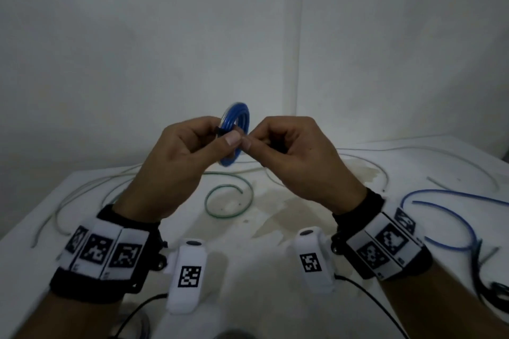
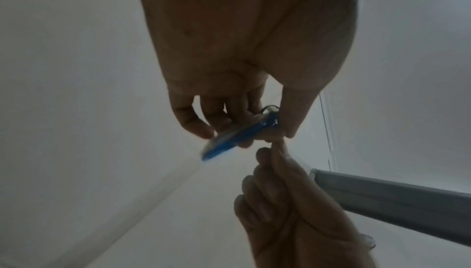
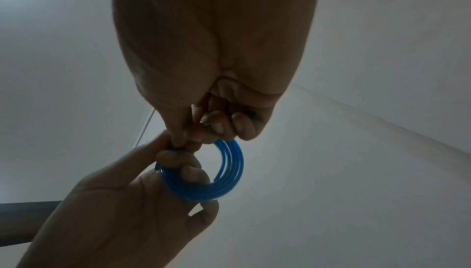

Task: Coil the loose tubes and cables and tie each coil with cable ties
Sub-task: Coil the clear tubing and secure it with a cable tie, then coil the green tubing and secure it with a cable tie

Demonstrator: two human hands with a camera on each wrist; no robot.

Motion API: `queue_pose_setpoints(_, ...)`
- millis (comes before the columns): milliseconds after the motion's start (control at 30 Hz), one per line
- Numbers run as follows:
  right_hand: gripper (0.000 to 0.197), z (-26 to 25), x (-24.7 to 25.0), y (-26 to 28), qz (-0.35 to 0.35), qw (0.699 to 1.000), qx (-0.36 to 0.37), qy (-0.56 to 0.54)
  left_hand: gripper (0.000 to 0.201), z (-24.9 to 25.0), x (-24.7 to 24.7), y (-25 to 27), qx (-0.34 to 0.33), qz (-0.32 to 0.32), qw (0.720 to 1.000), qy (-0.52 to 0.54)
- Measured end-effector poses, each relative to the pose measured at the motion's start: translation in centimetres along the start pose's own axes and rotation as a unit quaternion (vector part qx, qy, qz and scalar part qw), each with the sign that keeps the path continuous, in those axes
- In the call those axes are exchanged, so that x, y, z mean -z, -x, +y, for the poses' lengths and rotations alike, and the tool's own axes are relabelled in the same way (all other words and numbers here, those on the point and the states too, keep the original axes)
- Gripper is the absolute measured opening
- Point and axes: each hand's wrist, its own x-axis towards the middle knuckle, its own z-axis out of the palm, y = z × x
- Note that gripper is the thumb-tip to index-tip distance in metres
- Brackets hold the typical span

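A small blue tube coil [image 1: 237, 118] is held up in the air above the white table [image 1: 264, 270]. My left hand [image 1: 190, 151] grips the coil [image 3: 229, 173] with thumb outside and fingers through its ring. A thin dark cable tie [image 2: 270, 108] loops over the coil's edge [image 2: 234, 141]. My right hand [image 1: 286, 146] has its fingers curled, and its thumb and forefinger pinch at the coil next to my left thumb. What the right fingertips [image 3: 188, 137] pinch is hidden, probably the tie's end.
Loose tubes lie on the table: a green one [image 1: 228, 201] curled in the middle, pale ones [image 1: 82, 195] at left and back right [image 1: 413, 151], a blue one [image 1: 446, 217] at right. Dark cables [image 1: 490, 283] lie at the right edge. Walls stand close behind.
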Motion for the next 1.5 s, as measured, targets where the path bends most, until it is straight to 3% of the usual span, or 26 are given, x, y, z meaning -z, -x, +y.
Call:
queue_pose_setpoints(167,0.015,-0.3,-1.4,0.5,-0.056,0.998,-0.009,-0.027,0.015,0.9,2.0,1.8,0.064,-0.08,0.99,0.092)
queue_pose_setpoints(333,0.018,-0.4,-2.7,0.8,-0.103,0.994,-0.014,-0.018,0.023,1.8,4.6,3.9,0.119,-0.163,0.973,0.115)
queue_pose_setpoints(433,0.015,-0.1,-3.7,1.1,-0.126,0.992,0.0,-0.002,0.036,1.6,5.4,5.1,0.145,-0.153,0.969,0.127)
queue_pose_setpoints(867,0.015,1.5,-6.9,0.2,-0.206,0.976,0.001,0.073,0.028,0.8,8.0,9.5,0.19,-0.092,0.969,0.125)
queue_pose_setpoints(967,0.016,2.2,-7.9,-0.3,-0.229,0.97,-0.004,0.083,0.031,0.3,9.1,10.5,0.187,-0.107,0.974,0.07)
queue_pose_setpoints(1067,0.017,3.3,-9.0,-0.3,-0.266,0.957,-0.017,0.112,0.029,-0.1,9.7,11.6,0.181,-0.152,0.97,-0.062)
queue_pose_setpoints(1200,0.01,5.4,-9.7,-0.2,-0.33,0.925,-0.009,0.187,0.029,-0.5,9.0,13.0,0.142,-0.224,0.938,-0.224)
queue_pose_setpoints(1333,0.024,7.3,-8.6,-1.2,-0.324,0.897,-0.099,0.284,0.036,-1.7,7.6,14.4,0.069,-0.315,0.87,-0.374)
queue_pose_setpoints(1500,0.049,9.1,-8.7,-1.4,-0.365,0.797,-0.174,0.449,0.027,-3.4,6.3,15.8,0.068,-0.431,0.78,-0.448)
